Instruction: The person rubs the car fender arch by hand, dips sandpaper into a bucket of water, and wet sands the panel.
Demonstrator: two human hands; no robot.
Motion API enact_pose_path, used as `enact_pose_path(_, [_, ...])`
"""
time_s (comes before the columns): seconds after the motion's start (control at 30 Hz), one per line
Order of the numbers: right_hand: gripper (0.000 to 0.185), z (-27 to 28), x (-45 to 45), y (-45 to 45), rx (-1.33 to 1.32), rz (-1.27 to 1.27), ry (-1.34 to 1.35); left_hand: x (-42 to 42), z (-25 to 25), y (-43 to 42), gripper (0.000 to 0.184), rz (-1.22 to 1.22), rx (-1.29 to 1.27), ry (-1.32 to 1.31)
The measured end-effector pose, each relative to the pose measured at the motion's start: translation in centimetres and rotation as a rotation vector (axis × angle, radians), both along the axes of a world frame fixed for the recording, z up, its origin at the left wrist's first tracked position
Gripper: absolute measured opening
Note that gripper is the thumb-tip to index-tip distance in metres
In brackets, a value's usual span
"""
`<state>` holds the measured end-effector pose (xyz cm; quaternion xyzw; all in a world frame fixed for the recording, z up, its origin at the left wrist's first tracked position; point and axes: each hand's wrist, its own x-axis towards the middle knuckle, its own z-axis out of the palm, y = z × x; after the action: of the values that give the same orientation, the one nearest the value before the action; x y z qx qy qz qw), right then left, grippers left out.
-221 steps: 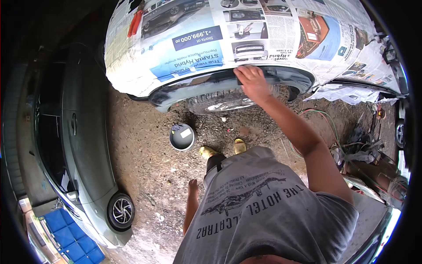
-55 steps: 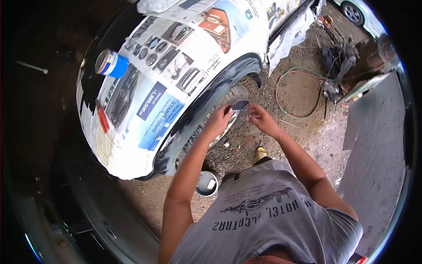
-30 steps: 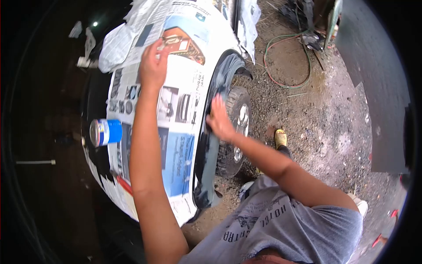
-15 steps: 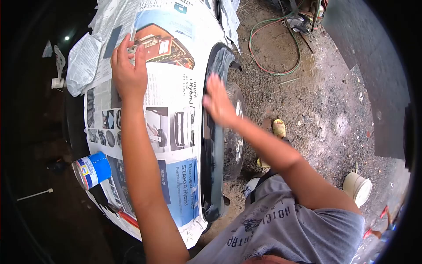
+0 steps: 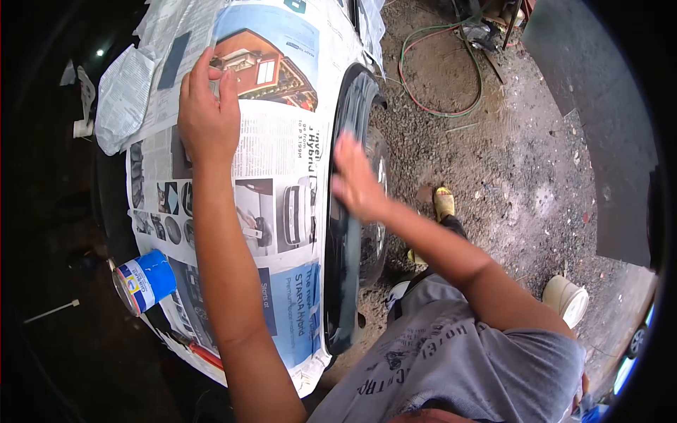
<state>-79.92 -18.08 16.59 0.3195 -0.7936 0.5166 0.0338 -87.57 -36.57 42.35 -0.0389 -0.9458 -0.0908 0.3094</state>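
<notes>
Wheel arch (image 5: 343,271) — curved, black, streaked grey.

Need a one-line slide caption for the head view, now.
Left hand on newspaper, blurred right hand at the dark wheel arch, blue can nearby.

The left arm (image 5: 229,271) extends forward, slightly bent at the elbow; the left hand (image 5: 209,120) shows its back, fingers gently curved, thumb held apart. The right arm (image 5: 448,250) angles inward from a bent elbow; the right hand (image 5: 358,182) is blurred, palm hidden.
</notes>
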Motion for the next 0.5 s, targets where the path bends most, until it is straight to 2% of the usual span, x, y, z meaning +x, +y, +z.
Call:
enact_pose_path(0.07, [0.084,0.5,7.1,1.5,0.077,0.222,0.135,-0.1,0.3,0.2,0.045,0.019,0.021,-0.015])
enact_pose_path(0.13, [0.083,-1.5,4.0,1.2,0.024,0.251,0.196,-0.3,0.2,0.1,0.046,0.016,0.025,-0.013])
enact_pose_path(0.2, [0.083,-0.8,-3.3,0.4,0.016,0.011,0.109,-0.1,0.2,0.2,0.046,0.016,0.041,-0.018])
enact_pose_path(0.27, [0.082,-1.6,-11.0,0.2,-0.114,-0.095,-0.194,-0.1,0.3,0.4,0.046,0.015,0.069,-0.022])
enact_pose_path(0.37, [0.079,0.1,-11.4,0.6,0.029,-0.117,-0.259,-0.4,0.0,-0.2,0.046,0.019,0.031,-0.005])
enact_pose_path(0.47, [0.074,0.9,-1.5,1.8,0.067,0.002,-0.038,-0.3,0.2,0.0,0.046,0.021,0.075,-0.026])
enact_pose_path(0.5, [0.074,0.5,-1.2,2.0,0.092,0.017,0.000,-0.2,0.2,-0.1,0.046,0.025,0.084,-0.029])
